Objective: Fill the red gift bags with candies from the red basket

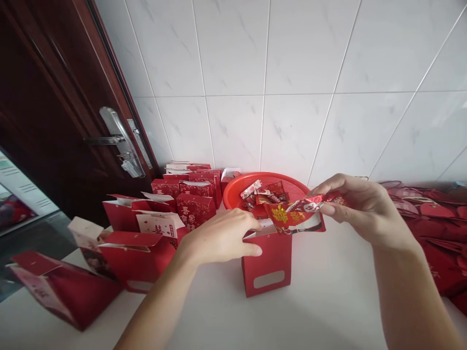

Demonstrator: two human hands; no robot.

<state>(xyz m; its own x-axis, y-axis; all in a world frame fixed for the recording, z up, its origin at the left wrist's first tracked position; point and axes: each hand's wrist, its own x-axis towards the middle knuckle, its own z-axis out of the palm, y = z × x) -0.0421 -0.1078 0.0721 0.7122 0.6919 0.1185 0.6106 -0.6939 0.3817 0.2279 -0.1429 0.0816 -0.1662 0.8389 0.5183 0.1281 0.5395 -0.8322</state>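
Observation:
A red paper gift box [268, 270] with a pale oval label stands upright on the white table. Around its upper left edge is my left hand [224, 236], thumb against the front and fingers by the open top. My right hand [350, 206] pinches several wrapped sweets, among them a red candy packet [288, 218] with gold lettering. The packet hangs over the box's top right side, in front of the basket. Directly behind the box sits a red plastic basket [233, 189] containing assorted wrapped sweets [268, 194]. My right palm is turned away, so part of the grip is hidden.
Several red gift boxes [136, 260] crowd the left side of the white table [317, 296]. More red bags [438, 233] are piled at the right. A tiled wall [237, 126] rises behind, and a dark door [69, 97] with a metal handle stands at left.

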